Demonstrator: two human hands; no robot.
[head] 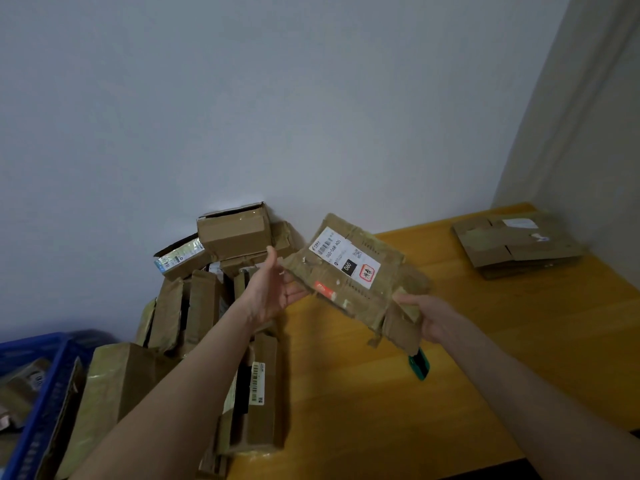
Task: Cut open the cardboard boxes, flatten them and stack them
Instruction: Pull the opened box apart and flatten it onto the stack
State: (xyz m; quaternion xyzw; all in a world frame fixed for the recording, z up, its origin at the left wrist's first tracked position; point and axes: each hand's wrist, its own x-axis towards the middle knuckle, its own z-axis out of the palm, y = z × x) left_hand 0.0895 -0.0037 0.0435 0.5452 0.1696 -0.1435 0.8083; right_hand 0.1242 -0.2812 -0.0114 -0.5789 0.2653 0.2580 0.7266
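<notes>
A flattened cardboard box (349, 289) with a white shipping label is held in the air above the yellow table (346, 393). My left hand (273, 289) supports its left edge with straight fingers under it and the thumb up. My right hand (433, 318) grips its lower right flap. A stack of flattened boxes (519, 245) lies at the table's far right. A pile of uncut taped boxes (214, 289) leans against the wall at the left. A green box cutter (419, 365) lies on the table below the held box.
A blue plastic crate (45, 386) with more cardboard stands at the lower left. The grey wall runs behind the table, with a corner at the right. The table's front edge is at the lower right.
</notes>
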